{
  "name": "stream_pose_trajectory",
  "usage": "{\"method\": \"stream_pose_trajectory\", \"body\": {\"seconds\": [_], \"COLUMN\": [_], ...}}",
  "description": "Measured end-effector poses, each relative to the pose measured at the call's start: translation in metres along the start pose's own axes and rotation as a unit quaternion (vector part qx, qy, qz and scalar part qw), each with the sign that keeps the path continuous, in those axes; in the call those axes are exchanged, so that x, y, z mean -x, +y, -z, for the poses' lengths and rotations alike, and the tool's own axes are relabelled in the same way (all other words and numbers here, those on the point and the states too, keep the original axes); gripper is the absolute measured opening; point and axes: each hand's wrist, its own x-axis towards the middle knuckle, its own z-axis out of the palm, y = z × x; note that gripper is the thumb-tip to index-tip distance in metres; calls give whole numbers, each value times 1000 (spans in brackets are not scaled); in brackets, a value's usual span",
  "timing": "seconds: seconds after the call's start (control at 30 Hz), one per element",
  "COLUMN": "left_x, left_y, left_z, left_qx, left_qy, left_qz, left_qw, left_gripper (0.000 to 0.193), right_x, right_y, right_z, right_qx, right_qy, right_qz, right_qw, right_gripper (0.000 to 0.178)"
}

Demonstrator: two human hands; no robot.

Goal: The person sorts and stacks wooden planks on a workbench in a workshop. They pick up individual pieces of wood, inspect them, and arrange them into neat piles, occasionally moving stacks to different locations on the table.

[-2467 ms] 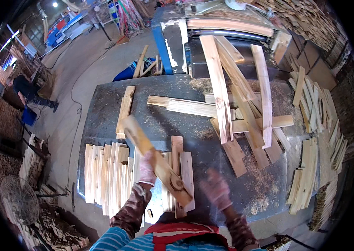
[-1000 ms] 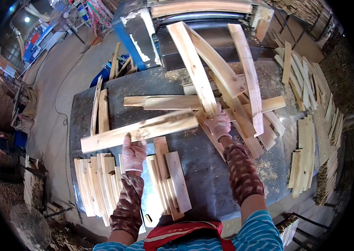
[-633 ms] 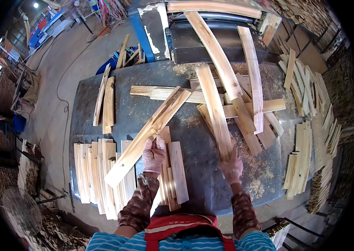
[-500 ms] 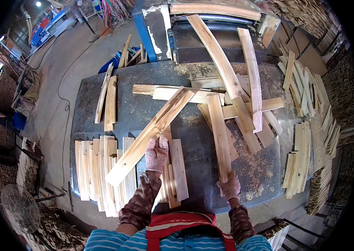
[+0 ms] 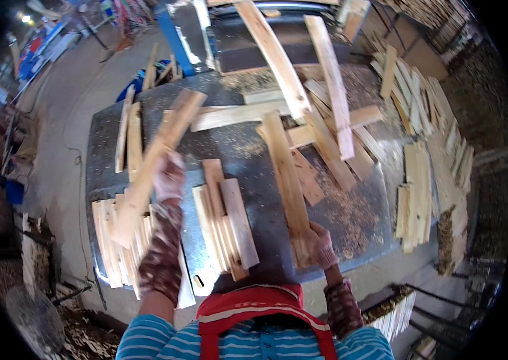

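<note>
Two long wooden slats are in hand over the grey metal table (image 5: 248,153): the left hand (image 5: 169,177) is clamped on one slat (image 5: 153,162) that slants from far right down to the near left, and the right hand (image 5: 320,245) is closed around the near end of another slat (image 5: 287,180) lying lengthwise on the table. Between them sits a short stack of boards (image 5: 225,219); a wider row of slats (image 5: 119,240) lies near left. No packages or labels show. Since half a second ago, the left slat has swung further left.
</note>
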Motion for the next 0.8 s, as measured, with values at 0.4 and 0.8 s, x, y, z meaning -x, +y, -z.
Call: {"method": "stream_pose_trajectory", "body": {"seconds": [0.4,0.8], "left_x": [-94,83], "left_y": [79,-90], "left_z": [-45,-123], "left_qx": [-145,-68], "left_qy": [8,-56], "left_qz": [76,381], "left_qw": [986,921], "left_gripper": [29,58], "right_x": [-53,-49], "right_y": [-49,-66], "right_z": [-23,-90], "right_qx": [-89,140], "right_qy": [-35,-162], "right_qz": [-27,12], "right_qw": [995,977], "right_gripper": [39,30]}}
